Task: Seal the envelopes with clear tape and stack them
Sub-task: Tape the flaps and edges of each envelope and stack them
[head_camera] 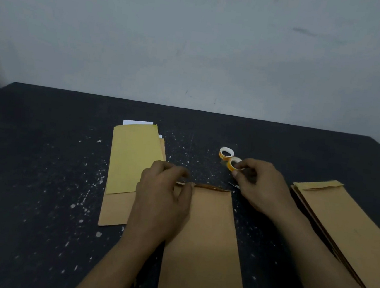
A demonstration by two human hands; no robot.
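Envelope (206,240), long and brown, lies lengthwise at 6 o'clock on the dark, white-flecked table (41,150). Its near end runs out of our view and a glossy strip shows along its far edge. At 4 o'clock we see the right stack (341,220) of brown envelopes, angled with its far end toward 11 o'clock, the top flap folded over and slightly lifted. At 9 o'clock, just beside the envelope, sits the left stack (115,211), topped by a shorter yellow envelope (130,160) set toward the far end. Our left hand (161,199) rests on the envelope's far left corner; its grip is narrow, thumb and forefinger curled onto the far edge. Our right hand (257,184) hovers at 1 o'clock from the envelope's far right corner, its grip holding a tape roll (233,163) between fingertips and thumb. A second tape roll (226,153) sits on the table right against the held one; we cannot tell whether they touch. Smallest, a white sheet (137,123) peeks out at 12 o'clock of the left stack.
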